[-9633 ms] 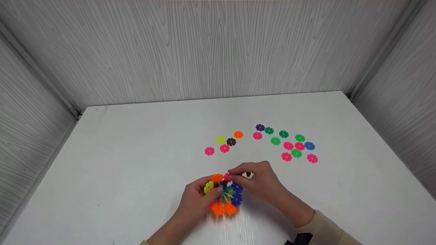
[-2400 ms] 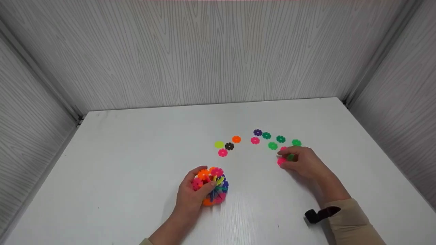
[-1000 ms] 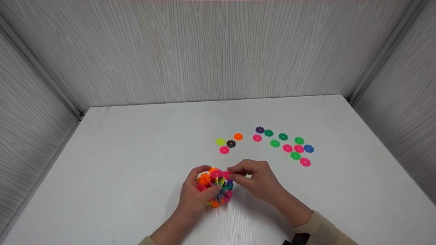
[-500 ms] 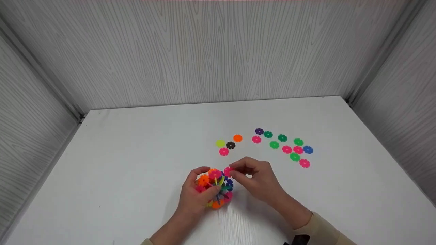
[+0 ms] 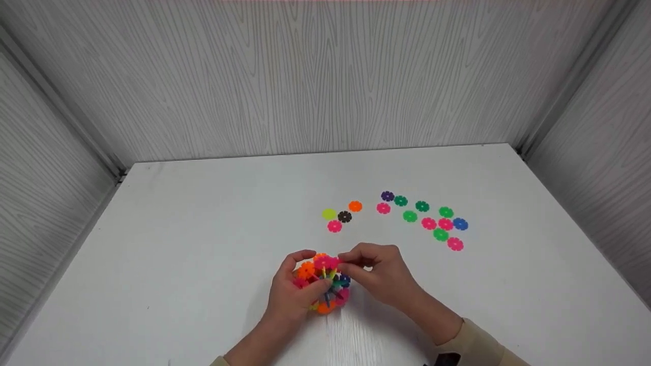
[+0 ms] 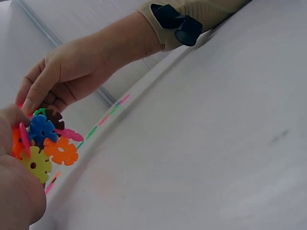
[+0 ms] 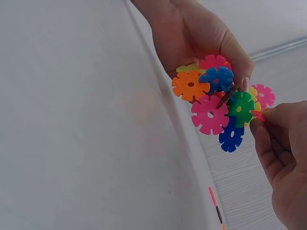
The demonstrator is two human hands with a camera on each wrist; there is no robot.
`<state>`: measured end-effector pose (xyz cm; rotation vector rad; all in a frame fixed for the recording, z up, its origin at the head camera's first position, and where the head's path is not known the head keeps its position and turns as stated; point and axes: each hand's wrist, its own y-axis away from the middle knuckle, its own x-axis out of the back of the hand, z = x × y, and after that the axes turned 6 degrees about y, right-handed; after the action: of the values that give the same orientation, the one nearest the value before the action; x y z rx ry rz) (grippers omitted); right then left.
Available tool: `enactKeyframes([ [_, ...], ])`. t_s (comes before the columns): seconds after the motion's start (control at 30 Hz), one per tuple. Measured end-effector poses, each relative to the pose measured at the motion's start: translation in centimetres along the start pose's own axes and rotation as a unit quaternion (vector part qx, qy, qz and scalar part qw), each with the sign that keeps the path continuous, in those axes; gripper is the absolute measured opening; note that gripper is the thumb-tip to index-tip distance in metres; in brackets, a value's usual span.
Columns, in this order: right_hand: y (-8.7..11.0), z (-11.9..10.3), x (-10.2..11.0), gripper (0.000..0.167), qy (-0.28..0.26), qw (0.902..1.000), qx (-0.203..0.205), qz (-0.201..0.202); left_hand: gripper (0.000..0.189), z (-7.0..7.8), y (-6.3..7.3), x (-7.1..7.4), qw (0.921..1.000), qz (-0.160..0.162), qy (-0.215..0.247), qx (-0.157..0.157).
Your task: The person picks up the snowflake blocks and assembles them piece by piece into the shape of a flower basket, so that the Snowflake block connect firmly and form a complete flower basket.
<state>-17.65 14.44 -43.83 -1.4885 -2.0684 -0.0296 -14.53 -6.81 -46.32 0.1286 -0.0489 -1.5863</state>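
My left hand [image 5: 292, 292] holds a ball-like cluster of interlocking snowflake discs [image 5: 325, 306], its thumb laid across the middle. Orange, yellow, blue and pink discs of the cluster [image 6: 42, 129] show in the left wrist view. My right hand [image 5: 381, 272] pinches a pink snowflake disc [image 5: 335, 263] between thumb and index finger at the cluster's upper right edge. From the right wrist, that pinched disc [image 7: 259, 115] appears beside a green disc [image 7: 241, 108]; whether its slot is engaged is hidden by the fingertips.
Loose discs lie flat on the white table [image 5: 178, 244]. A small group, including a black disc [image 5: 345, 216], is beyond the hands; a larger one, with a blue disc [image 5: 460, 223], is farther right. Wood-grain panels [image 5: 325, 76] enclose the back and sides.
My right hand picked up a pink disc from the right group, brought it to the cluster, and has just lowered it against the edge. Since the earliest frame the cluster has turned in my left hand.
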Motion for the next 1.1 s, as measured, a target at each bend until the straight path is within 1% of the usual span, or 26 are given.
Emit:
enactKeyframes([
  [0.13, -0.06, 0.05, 0.1, 0.012, -0.012, 0.9999, -0.004, -0.011, 0.066, 0.01, 0.03, 0.0, 1.0, -0.002, 0.005, 0.003],
  [0.33, -0.3, 0.34, 0.44, 0.016, -0.024, 0.9995, 0.003, -0.021, 0.068, -0.08, -0.12, 0.1, 0.9998, -0.004, 0.017, -0.001],
  [0.5, -0.33, 0.5, 0.49, 0.015, -0.041, 0.9989, -0.008, -0.021, 0.067, -0.19, -0.17, 0.09, 0.9997, 0.003, 0.022, -0.002],
  [0.63, -0.29, 0.66, 0.48, 0.013, -0.037, 0.9991, -0.016, -0.014, 0.066, -0.19, -0.22, 0.02, 0.9998, 0.007, 0.019, -0.001],
  [0.87, -0.21, 0.65, 0.52, 0.011, -0.023, 0.9997, -0.005, 0.003, 0.065, -0.25, -0.26, 0.01, 0.9998, 0.004, 0.017, -0.005],
  [1.1, -0.14, 0.59, 0.31, 0.009, -0.009, 0.9999, 0.01, -0.001, 0.065, -0.29, -0.26, 0.11, 0.9999, 0.007, 0.012, 0.0],
])
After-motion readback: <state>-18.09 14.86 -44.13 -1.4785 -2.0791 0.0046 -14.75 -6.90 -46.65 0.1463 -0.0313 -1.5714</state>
